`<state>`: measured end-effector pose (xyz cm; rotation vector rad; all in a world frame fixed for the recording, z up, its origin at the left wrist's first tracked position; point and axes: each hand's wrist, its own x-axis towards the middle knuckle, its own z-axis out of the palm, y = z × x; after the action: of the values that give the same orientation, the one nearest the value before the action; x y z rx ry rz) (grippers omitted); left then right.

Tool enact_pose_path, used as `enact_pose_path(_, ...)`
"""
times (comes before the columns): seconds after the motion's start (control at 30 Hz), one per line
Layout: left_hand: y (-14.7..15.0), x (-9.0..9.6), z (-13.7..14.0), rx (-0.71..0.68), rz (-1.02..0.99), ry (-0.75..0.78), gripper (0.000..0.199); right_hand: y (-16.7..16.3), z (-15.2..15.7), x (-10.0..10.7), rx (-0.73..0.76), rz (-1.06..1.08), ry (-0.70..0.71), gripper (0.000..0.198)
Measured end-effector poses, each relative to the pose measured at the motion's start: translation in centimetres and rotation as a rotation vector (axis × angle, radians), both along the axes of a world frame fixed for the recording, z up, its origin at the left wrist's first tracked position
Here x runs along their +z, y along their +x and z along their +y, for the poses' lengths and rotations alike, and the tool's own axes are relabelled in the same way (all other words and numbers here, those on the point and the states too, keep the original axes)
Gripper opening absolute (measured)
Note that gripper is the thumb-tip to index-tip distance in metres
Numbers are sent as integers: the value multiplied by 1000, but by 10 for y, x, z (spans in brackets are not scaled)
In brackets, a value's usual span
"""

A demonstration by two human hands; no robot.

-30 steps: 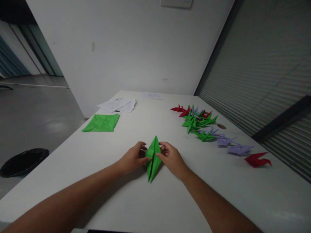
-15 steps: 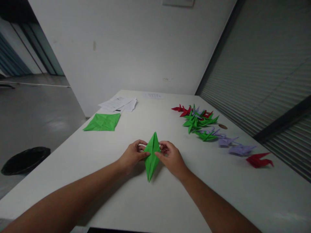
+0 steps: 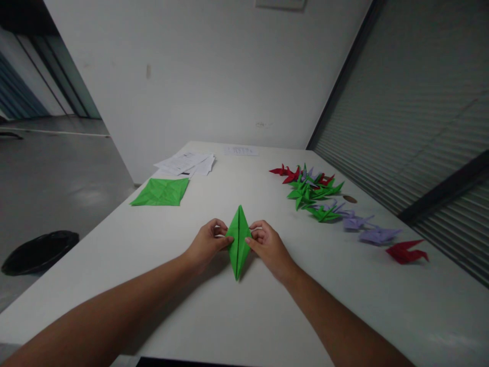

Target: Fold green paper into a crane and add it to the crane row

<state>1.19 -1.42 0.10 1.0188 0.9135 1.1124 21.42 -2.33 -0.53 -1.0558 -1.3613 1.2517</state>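
A green folded origami paper (image 3: 239, 250), shaped like a long diamond with a crease or slit down its middle, is held upright between my hands over the white table (image 3: 214, 321). My left hand (image 3: 209, 242) pinches its left corner, thumb in front and fingers behind. On the right corner, my right hand (image 3: 268, 243) grips in the same way, its other fingers curled. The long points of the paper face away from me and towards me.
Green paper sheets (image 3: 162, 192) lie at the left, near printed papers (image 3: 187, 163). Along the right side sit several paper cranes in green, red and purple, including a red crane (image 3: 407, 252) nearest me. A black-lined bin (image 3: 40, 250) stands on the floor at left.
The green folded paper has straightened slightly, its near point shifting a little right and away from me. Both hands keep their hold on its side corners.
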Motion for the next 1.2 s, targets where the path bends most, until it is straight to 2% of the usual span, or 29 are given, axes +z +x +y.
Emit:
enact_pose_path(0.23,-4,-8,6,-10,196,57,29,-2,1,-3,87,-122,51,19)
enact_pose_path(0.43,-3,-4,6,-47,302,62,25,0,3,-5,-11,-194,75,23)
enact_pose_path(0.57,-3,-3,3,-50,320,51,27,2,2,-1,-41,-223,74,30)
enact_pose_path(0.7,-4,-4,3,-7,288,58,28,1,2,0,-1,-226,55,34)
enact_pose_path(0.9,-3,-5,2,4,265,95,26,-1,1,-4,-11,-275,20,29)
enact_pose_path(1.07,-1,-6,-1,-36,271,99,27,0,-1,-2,-63,-343,98,26)
enact_pose_path(1.2,0,-7,-1,-39,269,104,27,-3,-4,2,-16,-341,157,26)
